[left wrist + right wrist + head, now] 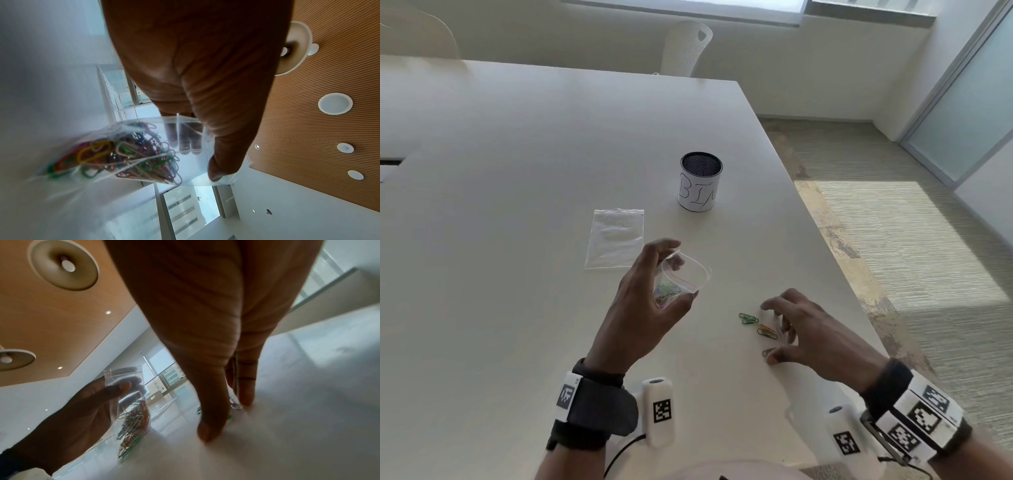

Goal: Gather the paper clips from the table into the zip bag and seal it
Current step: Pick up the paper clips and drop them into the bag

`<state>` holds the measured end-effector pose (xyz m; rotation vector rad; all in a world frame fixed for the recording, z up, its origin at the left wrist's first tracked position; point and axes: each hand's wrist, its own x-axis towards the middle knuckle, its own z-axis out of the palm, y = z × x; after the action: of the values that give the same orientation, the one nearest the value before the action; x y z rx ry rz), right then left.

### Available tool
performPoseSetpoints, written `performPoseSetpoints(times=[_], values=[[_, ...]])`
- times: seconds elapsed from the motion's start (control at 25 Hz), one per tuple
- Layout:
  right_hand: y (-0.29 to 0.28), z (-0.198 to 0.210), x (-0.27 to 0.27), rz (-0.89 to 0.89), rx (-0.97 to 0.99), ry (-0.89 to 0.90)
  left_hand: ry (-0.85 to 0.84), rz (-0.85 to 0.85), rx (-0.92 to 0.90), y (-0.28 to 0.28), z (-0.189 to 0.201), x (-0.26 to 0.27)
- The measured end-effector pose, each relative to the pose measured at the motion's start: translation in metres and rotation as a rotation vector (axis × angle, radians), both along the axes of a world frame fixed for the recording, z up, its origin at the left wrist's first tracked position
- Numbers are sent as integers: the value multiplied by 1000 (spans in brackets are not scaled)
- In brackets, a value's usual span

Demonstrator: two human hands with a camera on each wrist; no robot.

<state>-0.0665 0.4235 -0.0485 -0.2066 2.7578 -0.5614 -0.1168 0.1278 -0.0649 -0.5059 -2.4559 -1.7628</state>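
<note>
My left hand holds a small clear zip bag a little above the white table, thumb on one side and fingers behind, its mouth gaping open. A tangle of coloured paper clips fills the bag's lower part, and it also shows in the right wrist view. Several loose paper clips, green and orange, lie near the table's right side. My right hand arches over them with fingers spread, fingertips and thumb down at the tabletop among the clips. A pale clip lies by the fingertips.
A second, empty zip bag lies flat beyond my left hand. A black mesh cup wrapped in paper marked BIN stands farther back. The table's right edge runs close past my right hand. A white chair stands at the far end.
</note>
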Motion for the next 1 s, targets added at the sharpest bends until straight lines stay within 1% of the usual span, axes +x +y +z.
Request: performPoseSetpoints(times=[0.12,0.24,0.4,0.52,0.72,0.84,0.92,1.0], values=[[-15,-7,-14,-25,-120,106,-7,2,-7,0,1,0],[-24,-7,-24,-10,-152,187,-13,0,-7,0,0,1],[-34,-6,-30,130,-95,193,-5,2,-24,1,0,0],[-42,-10,-34,173,-84,223,-7,6,-36,1,-1,0],[-47,-10,-48,130,22,169,-19,11,-45,2,-1,0],[-50,-10,-50,164,65,122,-27,9,-47,3,-1,0],[-51,-6,-51,152,55,115,-32,6,-41,3,-1,1],[-49,6,-54,110,-9,139,-36,10,-40,2,0,1]])
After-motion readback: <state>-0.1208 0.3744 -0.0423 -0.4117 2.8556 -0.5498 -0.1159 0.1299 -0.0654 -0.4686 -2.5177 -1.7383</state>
